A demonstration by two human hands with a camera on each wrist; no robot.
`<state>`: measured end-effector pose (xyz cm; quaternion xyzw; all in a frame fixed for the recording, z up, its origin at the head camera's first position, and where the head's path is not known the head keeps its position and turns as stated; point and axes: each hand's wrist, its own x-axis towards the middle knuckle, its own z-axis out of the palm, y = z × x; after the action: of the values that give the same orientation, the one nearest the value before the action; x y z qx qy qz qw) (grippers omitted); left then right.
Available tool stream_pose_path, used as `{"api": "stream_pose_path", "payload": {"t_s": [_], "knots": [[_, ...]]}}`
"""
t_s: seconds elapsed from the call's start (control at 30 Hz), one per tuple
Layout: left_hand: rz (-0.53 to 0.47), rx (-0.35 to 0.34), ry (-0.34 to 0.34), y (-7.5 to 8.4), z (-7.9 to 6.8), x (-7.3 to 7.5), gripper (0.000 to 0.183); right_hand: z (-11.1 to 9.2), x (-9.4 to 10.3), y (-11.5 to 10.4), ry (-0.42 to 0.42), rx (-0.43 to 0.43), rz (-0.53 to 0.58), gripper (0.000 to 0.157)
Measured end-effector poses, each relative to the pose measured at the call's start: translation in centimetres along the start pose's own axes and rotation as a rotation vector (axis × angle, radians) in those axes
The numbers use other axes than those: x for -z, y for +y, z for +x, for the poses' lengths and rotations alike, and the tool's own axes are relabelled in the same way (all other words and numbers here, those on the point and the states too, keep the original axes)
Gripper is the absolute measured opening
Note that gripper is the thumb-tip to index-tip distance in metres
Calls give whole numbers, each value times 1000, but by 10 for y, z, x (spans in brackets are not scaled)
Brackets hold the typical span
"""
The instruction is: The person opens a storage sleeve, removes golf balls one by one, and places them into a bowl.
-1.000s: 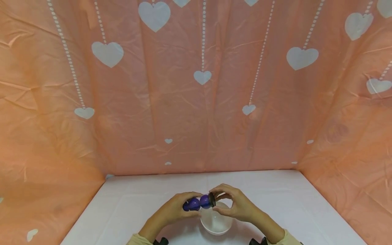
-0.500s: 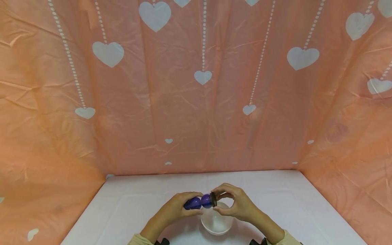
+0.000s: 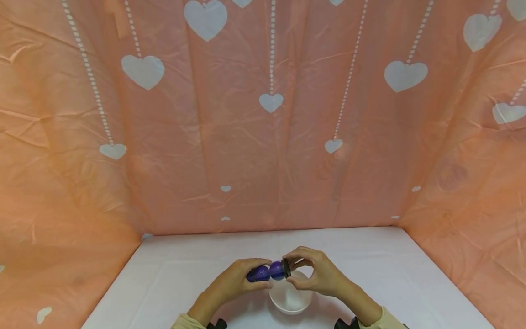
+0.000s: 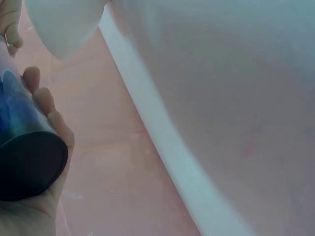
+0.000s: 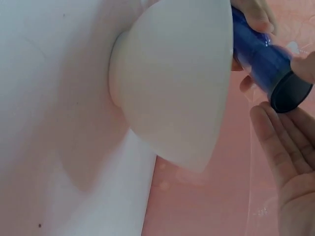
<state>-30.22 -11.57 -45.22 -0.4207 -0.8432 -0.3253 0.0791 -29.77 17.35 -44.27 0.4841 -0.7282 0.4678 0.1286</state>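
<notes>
A person holds 1 hourglass-shaped container [image 3: 276, 270], blue to purple with dark end caps, between 2 bare hands, clear of the table [image 3: 185, 260]. In the head view its long axis runs crosswise, from the person's left to right, closer to lying flat than upright, the right end showing slightly higher than the left. Its narrow waist sits between the hands.

The left hand [image 3: 237, 278] grasps the left half, fingers wrapped along the body; in the left wrist view the flat dark cap [image 4: 32, 167] of that end faces the camera, near the palm. The right hand [image 3: 322, 275] pinches the other end at its dark cap [image 3: 286, 268], thumb on 1 side and fingertips on the other. In the right wrist view this cap points down and to the right of the picture, while the body runs up and left toward the left hand.

1 white bowl [image 3: 290, 311] stands on the table with its mouth up, just below and behind the right end as the head view shows it, its far rim partly hidden by the right hand. Light sleeves [image 3: 186, 322] cover the forearms, and an orange-pink sheet [image 3: 246, 151] with white hearts [image 3: 143, 72] hangs behind.
</notes>
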Motion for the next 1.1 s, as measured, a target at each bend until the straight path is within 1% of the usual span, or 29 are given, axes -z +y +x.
{"api": "stream_pose_path", "payload": {"t_s": [0.17,0.3,0.37,0.63,0.8,0.87,0.97,1.07,1.1], "knots": [[-76,-50,-4,-3,0,-1,48,0,0,0,-4,76,-18,47],[-106,-81,-13,-4,1,-2,45,0,1,1,-18,90,-4,49],[-115,-82,-19,-5,1,-2,45,0,1,2,-25,91,-4,49],[-123,-65,-24,-5,0,-2,46,0,3,4,-45,77,11,50],[-98,-40,-12,-5,0,-1,50,1,2,2,-44,59,19,46],[-94,-17,-10,-5,0,0,52,1,2,1,-38,34,27,44],[-97,-2,-14,-5,0,0,52,2,1,-2,-25,-3,33,42],[-87,-17,-13,-6,1,-1,51,1,0,-4,1,-52,36,41],[-79,-25,-9,-6,1,-1,51,1,0,-4,10,-52,28,40]]}}
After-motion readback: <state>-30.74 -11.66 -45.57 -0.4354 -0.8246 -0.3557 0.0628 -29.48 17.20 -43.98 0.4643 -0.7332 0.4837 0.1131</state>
